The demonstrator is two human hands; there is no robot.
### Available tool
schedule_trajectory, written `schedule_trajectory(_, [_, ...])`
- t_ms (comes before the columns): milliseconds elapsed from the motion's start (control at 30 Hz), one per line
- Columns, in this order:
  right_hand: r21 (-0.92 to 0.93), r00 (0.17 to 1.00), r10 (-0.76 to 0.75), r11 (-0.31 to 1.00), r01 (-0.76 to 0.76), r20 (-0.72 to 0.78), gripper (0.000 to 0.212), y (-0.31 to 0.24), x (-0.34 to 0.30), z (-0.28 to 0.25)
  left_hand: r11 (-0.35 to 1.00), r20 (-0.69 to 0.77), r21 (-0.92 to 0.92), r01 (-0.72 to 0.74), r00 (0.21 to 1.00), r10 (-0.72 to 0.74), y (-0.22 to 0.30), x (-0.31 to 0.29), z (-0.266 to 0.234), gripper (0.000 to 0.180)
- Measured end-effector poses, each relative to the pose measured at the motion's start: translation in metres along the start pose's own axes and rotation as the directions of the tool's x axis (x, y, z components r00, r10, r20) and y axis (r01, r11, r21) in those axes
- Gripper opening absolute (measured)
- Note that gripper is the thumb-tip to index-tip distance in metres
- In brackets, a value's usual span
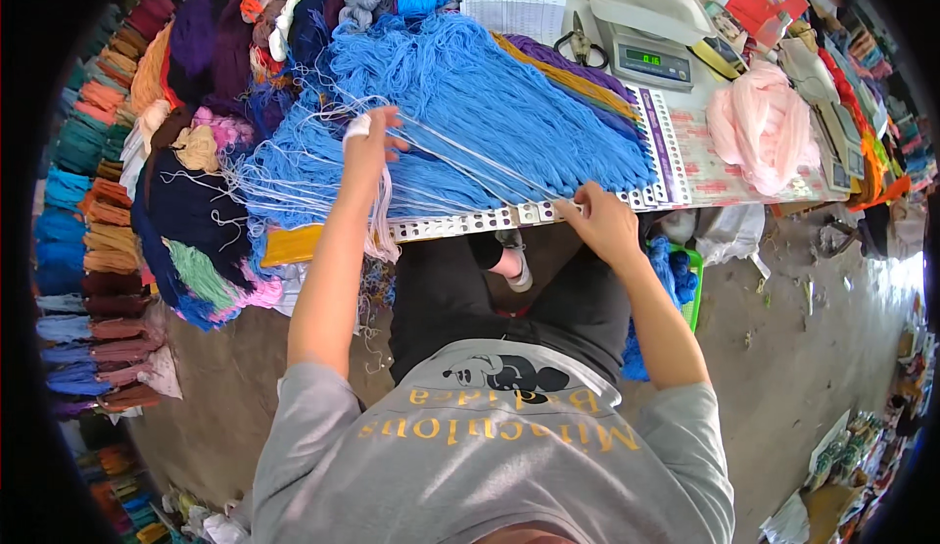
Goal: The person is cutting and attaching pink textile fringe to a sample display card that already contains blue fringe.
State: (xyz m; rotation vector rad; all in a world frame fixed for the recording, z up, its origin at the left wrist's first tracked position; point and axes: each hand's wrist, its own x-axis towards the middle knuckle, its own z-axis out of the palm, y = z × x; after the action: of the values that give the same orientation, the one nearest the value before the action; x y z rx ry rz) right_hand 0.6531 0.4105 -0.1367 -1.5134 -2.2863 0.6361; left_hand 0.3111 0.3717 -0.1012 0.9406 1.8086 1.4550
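Blue yarn (470, 103) is spread in a thick layer over the table, its ends tied along a white perforated card strip (480, 221) at the near edge. My left hand (366, 147) is above the yarn on the left, fingers curled around pale yarn strands (383, 221) that hang down from it. Something white covers part of this hand near the thumb. White strands (460, 157) stretch from there toward the strip by my right hand (602, 219). The right thumb and fingers pinch the strip's edge; any strand between them is too small to make out.
Black-handled snips (581, 47) and a digital scale (643, 57) with a white tray (646, 0) are at the back. A pale pink skein (762, 128) sits at the right. Coloured skeins (64, 191) are stacked at the left. A green basket (692, 289) stands below the table edge.
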Motion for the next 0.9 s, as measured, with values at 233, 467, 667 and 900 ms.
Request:
schedule_trajectory(233, [0.701, 0.987, -0.152, 0.697, 0.150, -0.061, 0.016, -0.069, -0.032, 0.017, 0.904, 0.655, -0.302, 0.304, 0.755, -0.035, 0.030, -0.116, 0.074, 0.055])
schedule_trajectory(467, [0.820, 0.996, -0.036, 0.571, -0.043, 0.078, 0.014, -0.074, -0.036, 0.021, 0.913, 0.457, -0.365, 0.180, 0.889, 0.008, 0.033, -0.104, 0.056, 0.049])
schedule_trajectory(667, [0.419, 0.995, -0.094, 0.903, 0.093, -0.020, 0.016, -0.044, -0.001, 0.032, 0.975, 0.544, -0.087, 0.206, 0.830, -0.127, 0.003, -0.074, 0.055, 0.052])
schedule_trajectory(900, [0.356, 0.999, -0.050, 0.933, 0.042, 0.013, 0.017, -0.044, -0.003, 0.035, 0.993, 0.179, 0.113, -0.038, 0.984, 0.017, -0.036, -0.003, 0.036, 0.052])
